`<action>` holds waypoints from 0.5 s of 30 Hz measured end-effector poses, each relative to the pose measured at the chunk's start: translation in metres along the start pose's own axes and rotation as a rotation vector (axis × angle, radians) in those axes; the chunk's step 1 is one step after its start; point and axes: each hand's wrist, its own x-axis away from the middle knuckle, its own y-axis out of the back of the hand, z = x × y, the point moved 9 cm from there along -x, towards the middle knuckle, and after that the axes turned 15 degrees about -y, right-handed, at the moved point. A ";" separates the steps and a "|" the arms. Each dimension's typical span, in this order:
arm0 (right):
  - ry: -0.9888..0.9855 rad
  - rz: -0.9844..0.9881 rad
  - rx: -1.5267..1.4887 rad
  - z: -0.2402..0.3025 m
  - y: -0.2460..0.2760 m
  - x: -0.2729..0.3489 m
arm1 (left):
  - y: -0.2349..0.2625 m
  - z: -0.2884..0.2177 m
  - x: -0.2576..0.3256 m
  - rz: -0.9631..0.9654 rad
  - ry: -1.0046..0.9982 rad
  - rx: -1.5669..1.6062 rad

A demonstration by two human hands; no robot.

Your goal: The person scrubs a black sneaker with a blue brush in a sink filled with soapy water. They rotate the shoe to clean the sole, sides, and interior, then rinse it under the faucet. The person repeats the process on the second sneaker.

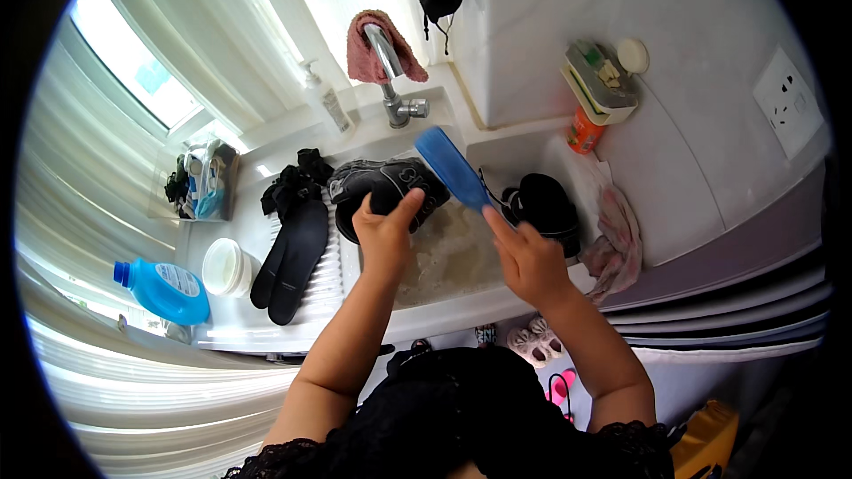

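My left hand (pixel 387 238) grips a black shoe (pixel 389 179) with pale lettering, above the left part of the sink. My right hand (pixel 532 264) is closed round the end of a blue scrubbing brush (pixel 451 164). The brush's broad head points up and left, close beside the shoe; its bristles are hidden. A second black shoe (pixel 548 206) sits at the right side of the sink basin (pixel 422 298), which holds murky, foamy water (pixel 448 253). Two black insoles (pixel 298 259) lie on the ribbed washboard, below a bunch of black fabric or laces (pixel 297 182).
At the left stand a blue detergent bottle (pixel 169 291), a white tub (pixel 226 268) and a clear box of brushes (pixel 209 182). Behind are a pump bottle (pixel 327 102) and a tap (pixel 395 106) draped with a pink cloth (pixel 361 58). Another cloth (pixel 619 235) hangs over the right rim.
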 end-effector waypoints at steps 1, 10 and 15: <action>0.001 0.013 0.001 -0.009 -0.005 0.017 | 0.003 0.002 -0.005 -0.037 0.024 0.085; -0.064 -0.079 -0.185 0.017 -0.018 -0.010 | 0.016 0.058 -0.002 -0.213 0.399 0.556; -0.059 0.116 0.087 0.045 -0.043 0.018 | 0.020 0.066 -0.001 -0.313 0.519 0.613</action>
